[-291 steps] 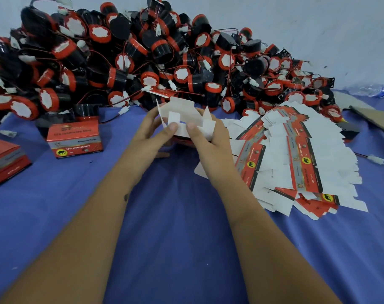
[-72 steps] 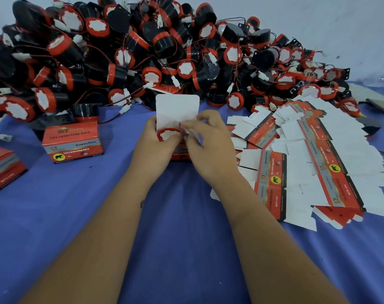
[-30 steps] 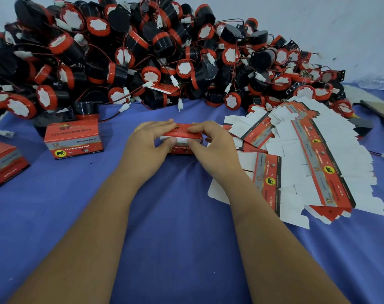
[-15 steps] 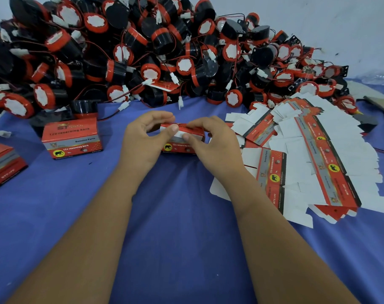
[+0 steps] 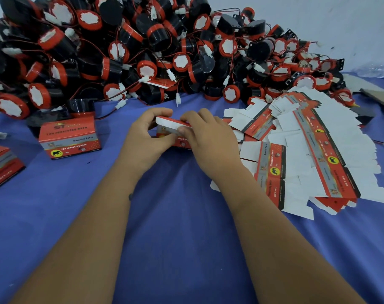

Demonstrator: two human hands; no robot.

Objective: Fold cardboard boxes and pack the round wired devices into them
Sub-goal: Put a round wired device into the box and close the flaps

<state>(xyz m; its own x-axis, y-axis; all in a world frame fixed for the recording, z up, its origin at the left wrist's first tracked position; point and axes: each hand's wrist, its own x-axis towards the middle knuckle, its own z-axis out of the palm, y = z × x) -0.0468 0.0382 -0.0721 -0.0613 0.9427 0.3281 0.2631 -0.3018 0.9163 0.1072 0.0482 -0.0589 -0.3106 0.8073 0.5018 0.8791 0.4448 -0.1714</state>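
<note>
A small red cardboard box (image 5: 169, 132) rests on the blue cloth in the middle, held between both hands. My left hand (image 5: 142, 139) grips its left end. My right hand (image 5: 206, 137) covers its right side, fingers pressing the white lid flap down. The device inside is hidden. A big heap of black-and-red round wired devices (image 5: 142, 47) fills the back. Flat unfolded box blanks (image 5: 307, 150) lie fanned out at the right.
A closed red box (image 5: 70, 138) stands at the left, and another one (image 5: 2, 165) lies at the left edge. Brown cardboard (image 5: 377, 95) and a plastic bottle (image 5: 375, 70) sit at the far right. Blue cloth (image 5: 175, 227) covers the table.
The box held an exposed device with its lid up; the lid has since come down. Over the last second the white flap has been pressed toward the box front.
</note>
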